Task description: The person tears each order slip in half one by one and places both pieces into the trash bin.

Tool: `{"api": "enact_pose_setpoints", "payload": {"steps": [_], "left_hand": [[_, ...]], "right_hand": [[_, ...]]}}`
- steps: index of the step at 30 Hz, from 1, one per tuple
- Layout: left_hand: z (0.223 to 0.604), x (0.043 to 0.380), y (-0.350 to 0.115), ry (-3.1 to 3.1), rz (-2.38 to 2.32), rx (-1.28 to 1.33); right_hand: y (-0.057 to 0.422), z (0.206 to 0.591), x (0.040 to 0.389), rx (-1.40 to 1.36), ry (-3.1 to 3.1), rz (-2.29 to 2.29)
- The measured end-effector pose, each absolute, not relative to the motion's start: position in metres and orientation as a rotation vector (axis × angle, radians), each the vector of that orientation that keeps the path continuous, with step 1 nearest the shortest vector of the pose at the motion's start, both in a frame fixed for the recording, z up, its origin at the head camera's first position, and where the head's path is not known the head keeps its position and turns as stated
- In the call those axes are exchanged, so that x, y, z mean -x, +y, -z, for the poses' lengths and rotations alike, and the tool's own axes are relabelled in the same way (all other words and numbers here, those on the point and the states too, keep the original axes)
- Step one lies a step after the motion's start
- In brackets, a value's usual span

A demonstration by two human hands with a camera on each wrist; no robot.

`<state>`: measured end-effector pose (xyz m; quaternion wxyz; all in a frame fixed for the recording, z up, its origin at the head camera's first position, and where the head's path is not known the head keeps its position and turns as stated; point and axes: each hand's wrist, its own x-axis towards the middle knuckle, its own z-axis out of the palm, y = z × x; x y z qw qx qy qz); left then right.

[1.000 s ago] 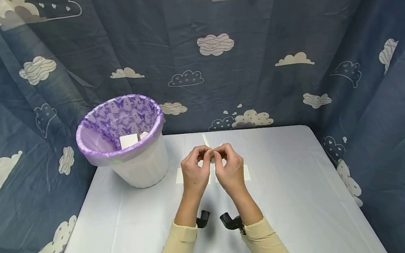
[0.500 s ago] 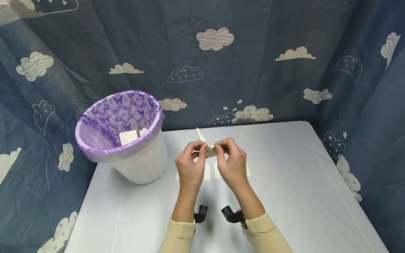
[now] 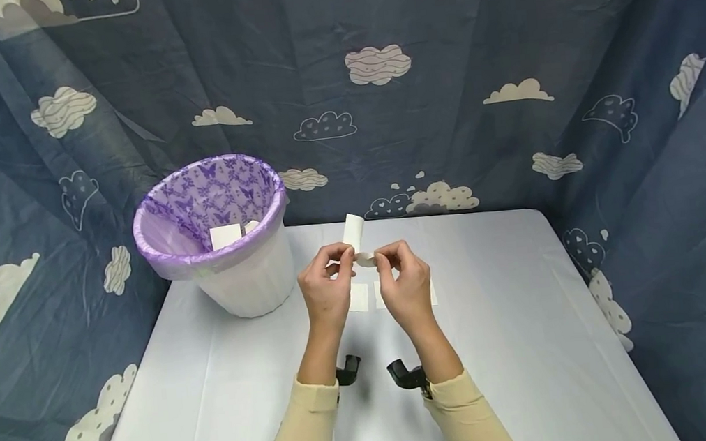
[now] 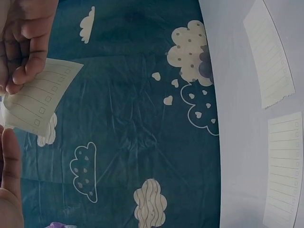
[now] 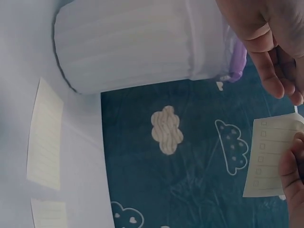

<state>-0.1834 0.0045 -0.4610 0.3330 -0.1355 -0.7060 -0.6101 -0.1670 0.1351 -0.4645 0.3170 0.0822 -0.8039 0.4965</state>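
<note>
In the head view a pale strip of checklist paper, with ruled lines and small boxes, is held up above the table. Its lower part curls between my hands. My left hand pinches it on one side with thumb and fingers. On the other side my right hand pinches the curled part. The lines and boxes on the strip show in the left wrist view, and the strip lies by my right fingers in the right wrist view. Fingers hide part of the strip.
Two similar pieces of lined paper, a left one and a right one, lie side by side on the white table. A white bin with a purple butterfly liner stands at left, holding white pieces. A cloud-print curtain surrounds the table.
My hands have drawn slightly apart, the left one moving left. More of the strip shows, standing up behind the fingers with its face turned toward the head camera.
</note>
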Motion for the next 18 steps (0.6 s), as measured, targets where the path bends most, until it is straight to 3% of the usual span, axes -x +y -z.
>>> {"api": "enact_pose_setpoints", "payload": {"steps": [18], "left_hand": [[0.462,0.190,-0.009,-1.820,1.633,0.243]], "right_hand": [[0.149,0.468,0.168,-0.194,-2.126,-1.262]]}}
